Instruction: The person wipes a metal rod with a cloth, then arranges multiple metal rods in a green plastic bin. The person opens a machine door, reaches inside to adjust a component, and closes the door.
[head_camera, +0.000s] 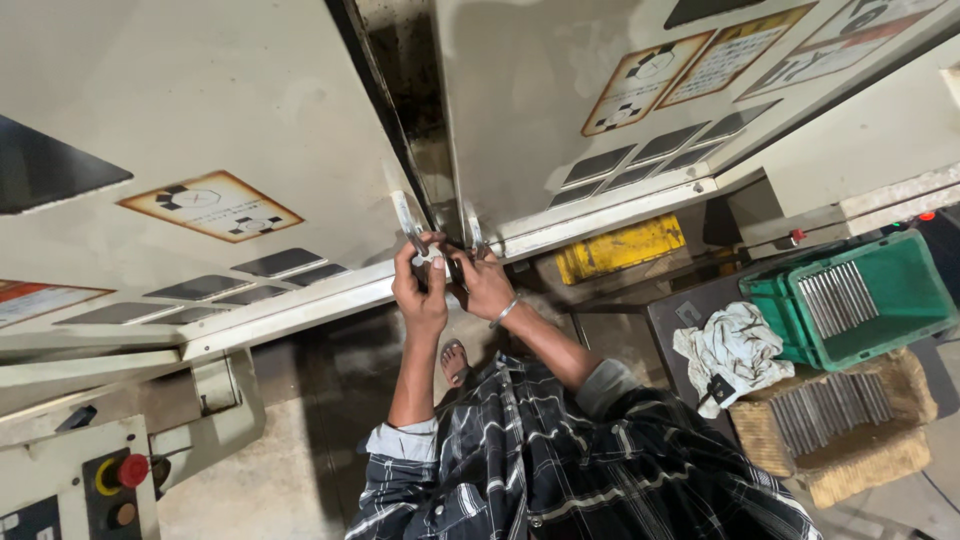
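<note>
With the left hand (420, 290) clenched on the left door handle (408, 222) and the right hand (485, 285) grasping the right door handle (474, 238), fingers at the sliding doors' (300, 130) meeting edges risk a pinch.

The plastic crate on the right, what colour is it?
Green; the plastic crate shows clearly in the head view.

One head-worn view looks steeply down, near the left hand (420, 290) and right hand (487, 285).

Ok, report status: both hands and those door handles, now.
Left hand gripping left door handle. Right hand on right door handle. Doors slightly apart, dark gap between. Nothing blocking.
</note>
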